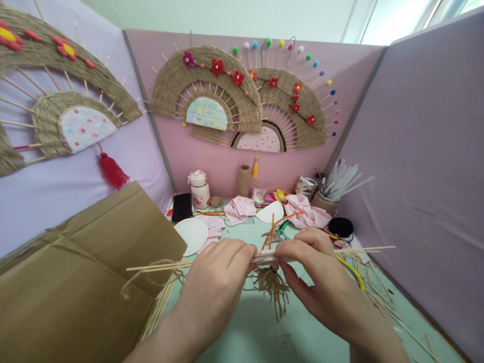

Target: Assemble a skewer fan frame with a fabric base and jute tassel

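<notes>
Both my hands grip one craft piece (pixel 264 257), seen nearly edge-on: a pale panel with a strip of twine along it. My left hand (pixel 221 275) closes on its left part, and my right hand (pixel 315 272) pinches its right part. Thin bamboo sticks (pixel 159 266) stick out past both hands. A frayed twine tassel (pixel 274 287) hangs below the middle, between my hands. Loose twine (pixel 126 285) dangles by the left stick ends. Orange pipe cleaners (pixel 270 232) rise just behind the piece. Fingers hide most of the panel.
Green-handled pliers (pixel 282 233) lie behind my hands, near pink dotted cloth (pixel 308 212). Cardboard (pixel 75 267) fills the left side. Loose sticks (pixel 393 310) lie at right. A white jar (pixel 199 189), phone (pixel 182 206) and black yarn (pixel 340 227) stand farther back. Woven fans (pixel 212 60) hang behind.
</notes>
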`<act>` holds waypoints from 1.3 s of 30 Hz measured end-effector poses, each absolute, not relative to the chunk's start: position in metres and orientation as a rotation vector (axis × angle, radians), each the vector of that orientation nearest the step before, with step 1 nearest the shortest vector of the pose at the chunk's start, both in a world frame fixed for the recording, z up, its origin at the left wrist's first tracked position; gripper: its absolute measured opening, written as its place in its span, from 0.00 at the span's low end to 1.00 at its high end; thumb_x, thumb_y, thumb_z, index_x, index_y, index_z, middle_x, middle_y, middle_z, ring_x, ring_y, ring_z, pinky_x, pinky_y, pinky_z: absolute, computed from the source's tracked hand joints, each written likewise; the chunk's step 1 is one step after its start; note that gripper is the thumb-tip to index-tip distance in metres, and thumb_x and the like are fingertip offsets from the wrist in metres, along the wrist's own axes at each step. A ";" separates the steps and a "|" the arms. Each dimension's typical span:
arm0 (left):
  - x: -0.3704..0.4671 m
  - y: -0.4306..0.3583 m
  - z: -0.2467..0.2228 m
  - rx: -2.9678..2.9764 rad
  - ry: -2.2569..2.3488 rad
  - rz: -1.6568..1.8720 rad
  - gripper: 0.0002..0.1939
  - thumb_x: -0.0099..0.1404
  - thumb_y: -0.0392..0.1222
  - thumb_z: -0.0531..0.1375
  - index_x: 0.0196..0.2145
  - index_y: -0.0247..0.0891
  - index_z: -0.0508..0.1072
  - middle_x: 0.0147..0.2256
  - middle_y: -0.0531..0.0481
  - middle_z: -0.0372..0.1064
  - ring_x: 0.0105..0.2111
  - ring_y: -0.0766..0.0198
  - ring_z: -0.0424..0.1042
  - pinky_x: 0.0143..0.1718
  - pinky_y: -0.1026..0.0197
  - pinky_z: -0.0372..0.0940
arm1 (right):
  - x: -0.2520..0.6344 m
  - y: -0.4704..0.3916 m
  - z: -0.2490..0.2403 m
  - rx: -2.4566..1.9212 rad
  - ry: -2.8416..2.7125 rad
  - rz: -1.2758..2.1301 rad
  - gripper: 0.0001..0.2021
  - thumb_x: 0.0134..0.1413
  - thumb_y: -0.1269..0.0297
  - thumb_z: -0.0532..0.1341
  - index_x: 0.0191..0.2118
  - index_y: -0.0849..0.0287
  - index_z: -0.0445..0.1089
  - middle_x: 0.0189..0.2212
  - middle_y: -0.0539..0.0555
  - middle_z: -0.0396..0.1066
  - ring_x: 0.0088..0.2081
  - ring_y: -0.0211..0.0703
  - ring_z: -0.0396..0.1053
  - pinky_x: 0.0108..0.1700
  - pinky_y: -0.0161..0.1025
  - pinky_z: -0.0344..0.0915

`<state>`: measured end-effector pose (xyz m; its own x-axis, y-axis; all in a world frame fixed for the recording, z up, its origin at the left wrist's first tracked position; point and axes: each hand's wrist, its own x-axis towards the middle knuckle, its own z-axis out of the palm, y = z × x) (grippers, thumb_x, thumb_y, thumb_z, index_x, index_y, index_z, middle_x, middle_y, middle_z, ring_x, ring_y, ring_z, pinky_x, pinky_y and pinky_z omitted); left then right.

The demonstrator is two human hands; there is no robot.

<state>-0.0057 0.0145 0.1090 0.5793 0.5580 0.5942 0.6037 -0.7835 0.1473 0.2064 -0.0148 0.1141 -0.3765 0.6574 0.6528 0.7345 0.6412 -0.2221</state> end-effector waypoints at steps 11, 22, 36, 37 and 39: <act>-0.007 0.015 0.110 -2.735 -1.028 -0.954 0.05 0.69 0.33 0.57 0.42 0.38 0.69 0.36 0.49 0.72 0.35 0.57 0.70 0.35 0.54 0.64 | 0.213 -0.016 0.116 -1.074 -2.067 -0.159 0.17 0.55 0.79 0.59 0.47 0.53 0.63 0.37 0.53 0.68 0.42 0.48 0.62 0.46 0.47 0.61; -0.004 0.014 0.110 -2.715 -1.006 -0.992 0.05 0.69 0.33 0.57 0.42 0.37 0.69 0.34 0.49 0.72 0.34 0.57 0.70 0.35 0.55 0.64 | 0.212 -0.014 0.118 -1.031 -2.103 -0.224 0.12 0.57 0.78 0.58 0.43 0.54 0.65 0.33 0.51 0.70 0.40 0.45 0.65 0.46 0.47 0.59; -0.007 0.015 0.113 -2.710 -1.016 -0.976 0.05 0.70 0.34 0.55 0.43 0.37 0.70 0.34 0.48 0.71 0.34 0.57 0.70 0.35 0.54 0.65 | 0.218 -0.014 0.121 -1.004 -2.079 -0.246 0.13 0.55 0.79 0.59 0.43 0.55 0.66 0.34 0.52 0.68 0.39 0.44 0.63 0.44 0.45 0.59; -0.007 0.015 0.113 -2.708 -1.015 -0.983 0.05 0.70 0.34 0.55 0.43 0.37 0.70 0.33 0.48 0.71 0.33 0.57 0.70 0.34 0.54 0.65 | 0.218 -0.014 0.121 -1.003 -2.077 -0.248 0.13 0.54 0.79 0.59 0.43 0.55 0.66 0.34 0.52 0.68 0.39 0.44 0.63 0.44 0.45 0.59; -0.007 0.015 0.113 -2.704 -1.011 -0.986 0.05 0.69 0.34 0.56 0.43 0.36 0.70 0.33 0.48 0.71 0.34 0.56 0.71 0.35 0.54 0.66 | 0.218 -0.014 0.121 -1.009 -2.060 -0.248 0.14 0.54 0.79 0.60 0.43 0.55 0.66 0.35 0.52 0.69 0.40 0.45 0.63 0.44 0.45 0.59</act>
<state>-0.0069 0.0153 0.1130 0.5724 0.5567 0.6020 0.6157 -0.7767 0.1328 0.2185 -0.0139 0.1205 -0.3520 0.5728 0.7403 0.7322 0.6612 -0.1634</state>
